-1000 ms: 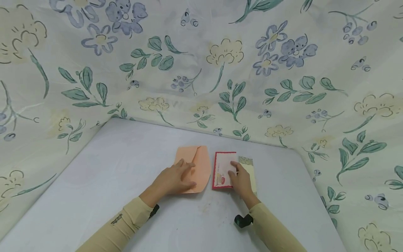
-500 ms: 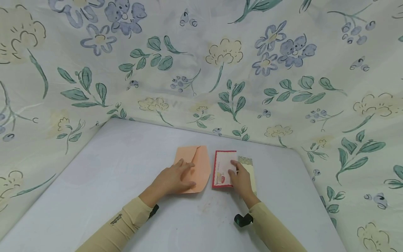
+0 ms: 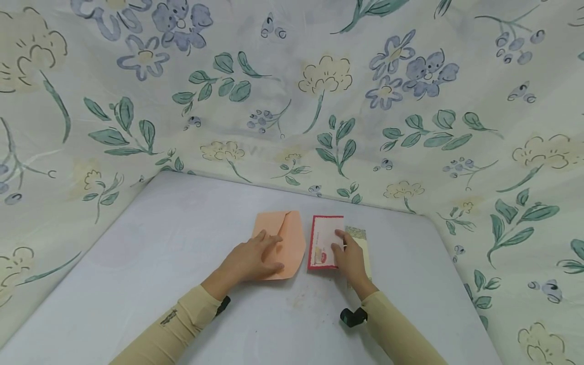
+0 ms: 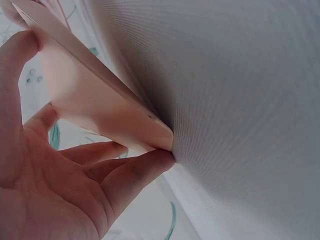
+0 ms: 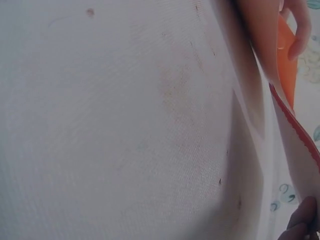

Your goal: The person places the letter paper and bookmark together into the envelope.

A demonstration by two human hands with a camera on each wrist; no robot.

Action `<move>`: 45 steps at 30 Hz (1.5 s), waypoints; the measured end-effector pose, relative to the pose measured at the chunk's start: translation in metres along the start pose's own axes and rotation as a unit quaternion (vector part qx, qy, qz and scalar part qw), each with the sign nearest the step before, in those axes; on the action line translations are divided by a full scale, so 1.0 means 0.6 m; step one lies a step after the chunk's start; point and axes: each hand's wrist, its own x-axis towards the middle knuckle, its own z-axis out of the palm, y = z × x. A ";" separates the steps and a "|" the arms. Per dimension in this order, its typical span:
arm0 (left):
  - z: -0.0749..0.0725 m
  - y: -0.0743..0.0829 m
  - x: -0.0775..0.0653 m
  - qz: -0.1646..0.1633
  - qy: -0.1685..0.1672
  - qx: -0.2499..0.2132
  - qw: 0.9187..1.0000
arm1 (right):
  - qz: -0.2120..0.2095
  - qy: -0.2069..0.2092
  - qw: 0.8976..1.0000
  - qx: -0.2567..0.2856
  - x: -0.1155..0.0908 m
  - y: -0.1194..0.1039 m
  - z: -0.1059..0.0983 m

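A peach envelope [image 3: 292,248] with its flap edge showing lies on the left side of the work area. My left hand [image 3: 253,256] rests on it with the fingers spread. In the left wrist view, those fingertips touch the envelope [image 4: 90,95] along its face and lower edge. My right hand [image 3: 352,258] pinches a white card with a red border [image 3: 325,243] by its right side. Small printed pictures show in the card's lower part. In the right wrist view, the card [image 5: 297,155] stands tilted, and dark fingertips [image 5: 302,220] hold it at the lower right.
A pale yellow card with a patterned green end [image 3: 358,233] lies partly under my right hand. All of this is on a white tabletop [image 3: 182,228], which has faint brown marks [image 3: 298,299]. Floral cloth [image 3: 274,101] walls in the back and sides.
The red-bordered card in my right hand has shifted slightly up and away from me. My left hand and the envelope have stayed in place.
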 end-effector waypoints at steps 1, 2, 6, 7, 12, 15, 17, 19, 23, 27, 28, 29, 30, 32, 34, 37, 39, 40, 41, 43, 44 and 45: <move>0.000 0.000 0.000 -0.001 -0.001 0.000 1.000 | 0.002 0.000 1.000 0.001 0.000 -0.001 0.000; 0.000 0.000 0.000 -0.001 -0.001 -0.001 1.000 | 0.003 0.000 1.000 0.000 0.000 -0.001 0.000; 0.001 0.000 0.000 -0.005 -0.003 -0.001 1.000 | 0.004 0.000 1.000 0.000 0.001 0.001 -0.001; 0.001 0.000 0.000 -0.004 -0.003 -0.001 1.000 | 0.004 0.001 1.000 -0.001 0.001 0.002 -0.001; 0.001 0.000 0.001 -0.005 -0.003 0.000 1.000 | 0.006 0.001 1.000 0.004 -0.001 0.001 -0.003; 0.001 0.000 0.001 -0.006 -0.004 0.000 1.000 | 0.007 0.001 1.000 0.007 -0.002 -0.002 -0.005; 0.001 0.001 0.001 -0.007 -0.004 0.000 1.000 | 0.007 0.001 1.000 0.005 -0.003 -0.003 -0.006; 0.001 0.001 0.001 -0.008 -0.004 0.000 1.000 | 0.007 0.001 1.000 0.002 -0.003 -0.004 -0.006; 0.001 0.002 0.000 -0.011 -0.005 0.000 1.000 | 0.002 0.004 1.000 0.002 -0.003 -0.006 -0.005; 0.001 0.002 0.000 -0.011 -0.006 0.000 1.000 | -0.002 0.009 1.000 0.004 -0.002 -0.007 -0.005; 0.001 0.002 0.000 -0.011 -0.006 0.000 1.000 | 0.000 0.009 1.000 0.005 -0.002 -0.006 -0.005; 0.001 0.003 0.000 -0.011 -0.006 0.000 1.000 | -0.001 0.010 1.000 0.005 -0.002 -0.006 -0.005; 0.001 0.003 0.000 -0.011 -0.006 -0.001 1.000 | -0.003 0.010 1.000 0.005 -0.002 -0.006 -0.005; 0.001 0.002 0.000 -0.009 -0.005 -0.002 1.000 | -0.002 0.010 1.000 0.005 -0.002 -0.005 -0.005; 0.001 0.002 -0.001 -0.008 -0.004 -0.002 1.000 | -0.003 0.010 1.000 0.005 -0.002 -0.005 -0.005; 0.001 0.001 0.000 -0.005 -0.003 -0.002 1.000 | -0.004 0.009 1.000 0.008 -0.002 -0.005 -0.006; 0.002 0.000 0.000 -0.005 -0.003 -0.002 1.000 | -0.005 0.008 1.000 0.010 -0.002 -0.005 -0.006; 0.002 0.000 0.001 -0.005 -0.003 -0.003 1.000 | -0.006 0.008 1.000 0.011 -0.002 -0.005 -0.006; 0.003 -0.001 0.001 -0.005 -0.004 -0.004 1.000 | -0.006 0.008 1.000 0.012 -0.002 -0.006 -0.006; 0.003 -0.001 0.002 -0.006 -0.004 -0.004 1.000 | -0.008 0.008 1.000 0.012 -0.002 -0.006 -0.006; 0.003 -0.001 0.002 -0.006 -0.005 -0.003 1.000 | -0.007 0.009 1.000 0.013 -0.002 -0.007 -0.007; 0.003 -0.001 0.003 -0.006 -0.005 -0.003 1.000 | -0.007 0.009 1.000 0.014 -0.002 -0.007 -0.007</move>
